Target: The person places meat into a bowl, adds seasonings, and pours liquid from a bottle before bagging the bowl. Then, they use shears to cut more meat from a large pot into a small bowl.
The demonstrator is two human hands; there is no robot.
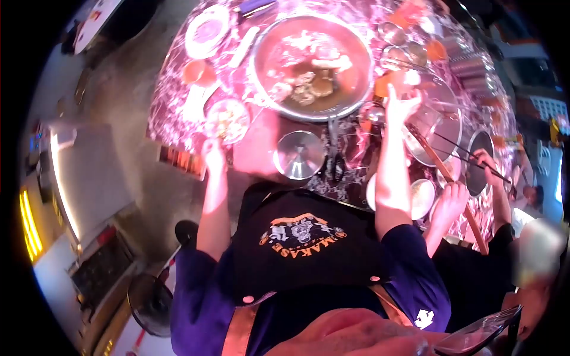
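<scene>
Left fingers: the left hand (214,155) has its fingers drawn in against the near rim of a small, round, pale bowl of mixed pieces (228,123); glare hides the exact grip.
Right fingers: the right hand (404,107) is raised with thumb and fingers apart; whether anything thin lies between them, I cannot tell.
Small bowl: at 1 o'clock from the left fingers, touching them; at about 9 o'clock from the right fingers, well apart.
Long axis: none to speak of, the bowl being round; its contents are too bright to name.
Nearer hand: the left, plainly.
Large basin: the wide steel basin of liquid and pale lumps (355,101) lies at 2 o'clock from the small bowl, between the two hands; the right hand is at its 4 o'clock.
Shiny round steel bowl (300,155): 4 o'clock from the small bowl, just beside the basin's 6 o'clock edge.
Orange cup (200,72): 11 o'clock from the small bowl.
Co-worker: a hand with long dark chopsticks (490,169), at 4 o'clock from the right hand.
</scene>
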